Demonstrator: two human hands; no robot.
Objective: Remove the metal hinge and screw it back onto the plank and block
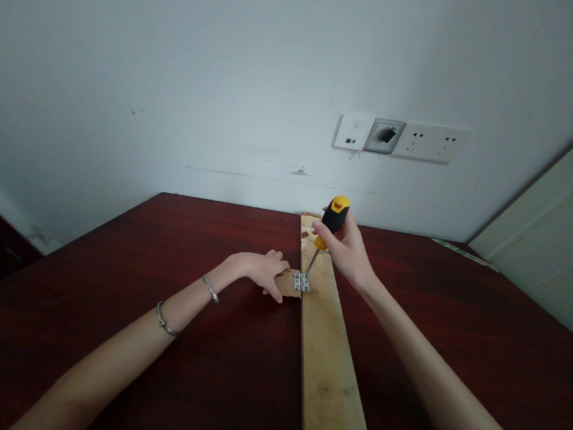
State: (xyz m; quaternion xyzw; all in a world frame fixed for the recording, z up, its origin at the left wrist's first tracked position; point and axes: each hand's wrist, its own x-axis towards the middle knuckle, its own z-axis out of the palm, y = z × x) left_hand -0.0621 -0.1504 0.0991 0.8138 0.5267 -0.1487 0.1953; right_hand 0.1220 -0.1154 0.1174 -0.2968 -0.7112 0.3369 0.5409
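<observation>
A metal hinge (302,282) spans the joint between a long wooden plank (329,366) and a short wooden block (286,284) on its left. My left hand (265,272) grips the block from the left, thumb along its near edge and fingers at the far side. In my right hand (348,247) is a screwdriver (337,214) with a black and yellow handle, fingers wrapped round it. Its shaft slants down to the left, and the tip is at the hinge's right leaf. Whether a screw sits under the tip is too small to tell.
The plank lies lengthwise on a dark red table (204,234), its far end near the pale wall (202,87). Sockets and a switch panel (430,142) are on the wall. A thin strip (464,252) lies near the table's far right edge, beside a white door (557,218).
</observation>
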